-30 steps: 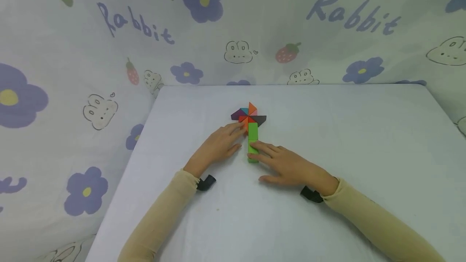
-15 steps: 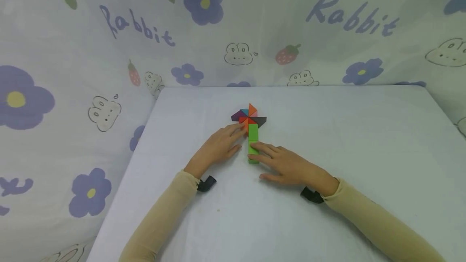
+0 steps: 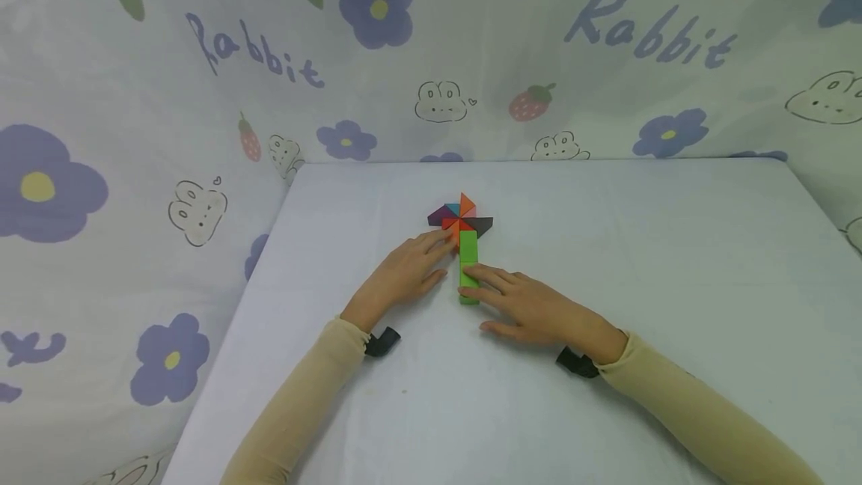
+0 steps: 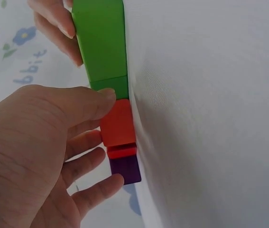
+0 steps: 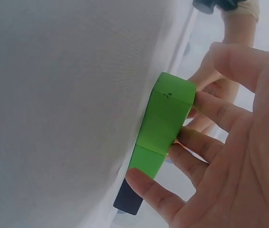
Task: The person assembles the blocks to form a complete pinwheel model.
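Small coloured blocks form a pinwheel in the middle of the table in the head view. It includes a purple block, a black block and an orange triangular block. Two green blocks run end to end from it toward me like a stem. My left hand touches the pinwheel's near left side, fingers extended, beside an orange-red block in the left wrist view. My right hand rests loosely spread fingertips on the nearer green block, thumb held off it.
A white cloth covers the table. Behind it and at the left hangs a printed curtain with flowers, rabbits and strawberries. Black wrist devices sit under both wrists, close to the tabletop.
Both hands and the blocks keep their places. Only the head view has shifted a little, so the scene sits slightly lower in it.
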`<state>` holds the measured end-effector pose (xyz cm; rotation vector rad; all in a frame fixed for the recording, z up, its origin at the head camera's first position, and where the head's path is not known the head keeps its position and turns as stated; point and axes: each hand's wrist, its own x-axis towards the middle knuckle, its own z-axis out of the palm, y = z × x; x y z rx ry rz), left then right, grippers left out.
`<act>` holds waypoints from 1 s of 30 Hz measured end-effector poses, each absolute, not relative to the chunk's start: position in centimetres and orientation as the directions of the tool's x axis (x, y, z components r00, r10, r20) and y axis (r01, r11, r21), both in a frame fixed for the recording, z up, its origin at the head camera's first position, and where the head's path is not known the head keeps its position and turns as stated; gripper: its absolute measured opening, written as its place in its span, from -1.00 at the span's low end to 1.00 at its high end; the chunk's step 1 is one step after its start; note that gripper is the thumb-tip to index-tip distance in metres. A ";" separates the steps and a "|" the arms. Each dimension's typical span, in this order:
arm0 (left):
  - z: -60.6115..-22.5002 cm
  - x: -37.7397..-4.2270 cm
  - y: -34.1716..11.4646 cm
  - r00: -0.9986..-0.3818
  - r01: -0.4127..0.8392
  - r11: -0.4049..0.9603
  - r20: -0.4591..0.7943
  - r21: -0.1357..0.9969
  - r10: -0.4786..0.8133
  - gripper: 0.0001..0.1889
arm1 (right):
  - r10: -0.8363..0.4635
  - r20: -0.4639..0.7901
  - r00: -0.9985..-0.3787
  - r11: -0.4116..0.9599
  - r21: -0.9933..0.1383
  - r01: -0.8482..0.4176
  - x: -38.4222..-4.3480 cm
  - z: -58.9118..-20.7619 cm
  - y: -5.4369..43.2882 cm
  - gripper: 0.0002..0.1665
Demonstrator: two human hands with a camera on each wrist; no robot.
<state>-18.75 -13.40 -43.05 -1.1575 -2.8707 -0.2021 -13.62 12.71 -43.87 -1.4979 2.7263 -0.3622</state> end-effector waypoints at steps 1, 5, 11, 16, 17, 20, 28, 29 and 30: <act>-43.0 -18.7 -13.4 -0.721 0.693 0.713 0.085 0.104 0.688 -0.39 | -0.834 0.101 -0.542 0.516 -0.205 -0.832 -13.6 -43.9 12.7 -0.28; -42.9 -18.7 -13.4 -0.721 0.693 0.713 0.087 0.108 0.687 -0.38 | -0.835 0.093 -0.543 0.518 -0.205 -0.831 -13.6 -43.8 12.7 -0.28; -42.9 -18.7 -13.4 -0.733 0.679 0.725 0.062 0.111 0.677 -0.38 | -0.835 0.095 -0.542 0.515 -0.213 -0.830 -13.5 -43.7 12.7 -0.28; -42.8 -18.7 -13.5 -0.734 0.678 0.727 0.061 0.110 0.676 -0.38 | -0.835 0.097 -0.542 0.514 -0.217 -0.830 -13.4 -43.6 12.7 -0.29; -42.8 -18.7 -13.5 -0.734 0.678 0.727 0.063 0.108 0.676 -0.38 | -0.834 0.096 -0.543 0.515 -0.216 -0.830 -13.4 -43.5 12.7 -0.28; -42.8 -18.7 -13.4 -0.732 0.681 0.726 0.067 0.101 0.678 -0.38 | -0.833 0.093 -0.545 0.518 -0.214 -0.828 -13.4 -43.5 12.7 -0.28; -42.8 -18.7 -13.4 -0.739 0.673 0.733 0.056 0.098 0.671 -0.38 | -0.832 0.085 -0.548 0.522 -0.213 -0.826 -13.4 -43.4 12.6 -0.28; -42.8 -18.7 -13.4 -0.741 0.671 0.735 0.055 0.097 0.670 -0.38 | -0.832 0.086 -0.548 0.522 -0.214 -0.826 -13.4 -43.4 12.6 -0.28; -42.8 -18.7 -13.4 -0.741 0.671 0.735 0.056 0.097 0.670 -0.38 | -0.832 0.086 -0.548 0.522 -0.215 -0.826 -13.4 -43.4 12.6 -0.28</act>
